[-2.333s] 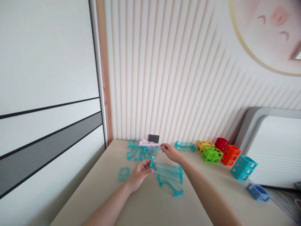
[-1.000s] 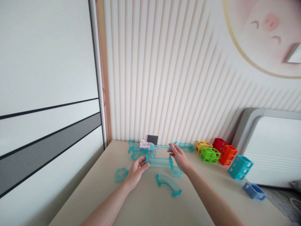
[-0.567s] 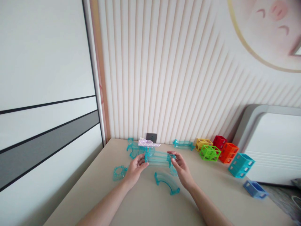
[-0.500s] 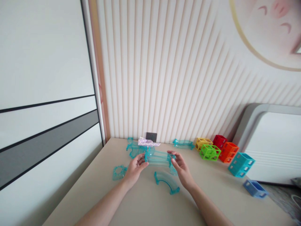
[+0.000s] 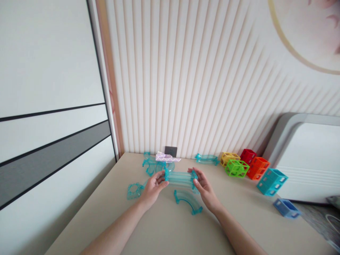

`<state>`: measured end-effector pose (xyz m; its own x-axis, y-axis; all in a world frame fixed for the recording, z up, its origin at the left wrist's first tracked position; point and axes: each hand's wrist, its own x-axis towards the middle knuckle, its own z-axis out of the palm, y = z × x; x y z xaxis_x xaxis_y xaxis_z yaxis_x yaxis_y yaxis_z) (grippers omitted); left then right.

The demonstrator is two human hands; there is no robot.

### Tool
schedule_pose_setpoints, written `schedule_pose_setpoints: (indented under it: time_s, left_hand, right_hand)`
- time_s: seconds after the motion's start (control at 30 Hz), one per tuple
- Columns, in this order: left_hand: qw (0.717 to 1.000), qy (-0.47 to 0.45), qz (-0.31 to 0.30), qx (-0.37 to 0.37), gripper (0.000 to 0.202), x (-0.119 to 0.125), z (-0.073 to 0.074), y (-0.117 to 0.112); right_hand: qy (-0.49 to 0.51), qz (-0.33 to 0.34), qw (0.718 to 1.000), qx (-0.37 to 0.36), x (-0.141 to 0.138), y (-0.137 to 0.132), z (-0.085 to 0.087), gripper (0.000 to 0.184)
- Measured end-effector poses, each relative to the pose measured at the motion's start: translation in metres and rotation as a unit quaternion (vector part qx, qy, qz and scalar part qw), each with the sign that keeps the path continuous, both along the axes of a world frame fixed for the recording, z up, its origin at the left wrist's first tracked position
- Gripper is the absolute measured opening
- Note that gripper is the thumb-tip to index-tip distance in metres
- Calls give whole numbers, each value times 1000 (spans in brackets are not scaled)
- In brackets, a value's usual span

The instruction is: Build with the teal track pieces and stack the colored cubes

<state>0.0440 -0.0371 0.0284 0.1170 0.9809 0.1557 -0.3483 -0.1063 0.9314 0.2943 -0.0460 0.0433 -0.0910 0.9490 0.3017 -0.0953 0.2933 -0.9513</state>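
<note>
Between my two hands is a straight clear teal track piece, raised above the table. My left hand grips its left end between thumb and fingers. At the other end, my right hand pinches the teal end bracket. Just below lies a curved teal track piece on the tabletop. Beside my left wrist rests a flat teal square piece with a round hole, partly covered by the hand. More teal pieces lie behind my left hand.
A pale purple patterned paper lies on the pieces by the wall socket. Another teal track is near the wall. At right stand yellow, green, red, orange, teal and blue block frames.
The held track piece has turned slightly, so its rails now show more evenly between my hands. Both hands keep their grip. The camera view has shifted a little.
</note>
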Motion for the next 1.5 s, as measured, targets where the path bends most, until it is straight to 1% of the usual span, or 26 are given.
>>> schedule_pose_setpoints:
  time_s: [0.07, 0.23, 0.43, 0.63, 0.73, 0.93, 1.07, 1.17, 1.33, 1.5]
  left_hand:
    - [1000, 1, -5, 5, 51, 0, 1, 0]
    - [1000, 4, -1, 10, 51, -1, -2, 1]
    - [1000, 3, -2, 14, 51, -1, -2, 1]
    - [1000, -1, 4, 6, 52, -1, 0, 0]
    - [1000, -5, 6, 3, 51, -1, 0, 0]
    - [1000, -10, 5, 3, 52, -2, 4, -2]
    - [1000, -25, 10, 4, 50, -2, 6, -2]
    - [999, -40, 14, -7, 50, -2, 6, -1]
    - [998, -56, 24, -25, 51, -3, 6, -1]
    - [999, -37, 31, -18, 51, -3, 4, -1]
  right_hand:
    - [1, 1, 1000, -2, -1, -1, 0, 52]
    - [-13, -22, 1000, 6, -1, -2, 2, 46]
    - [-18, -18, 1000, 11, 0, -2, 4, 44]
    - [-14, -15, 1000, 4, 0, -3, 5, 45]
    - [-2, -7, 1000, -3, 0, -3, 4, 51]
    - [7, 17, 1000, -24, 3, -3, 4, 70]
    - [3, 40, 999, -36, 1, -4, 5, 73]
    - [-11, 51, 998, -27, -1, -5, 8, 70]
    - [-36, 65, 997, -14, -3, -7, 13, 52]
    - [-42, 57, 997, -15, -3, -7, 13, 49]
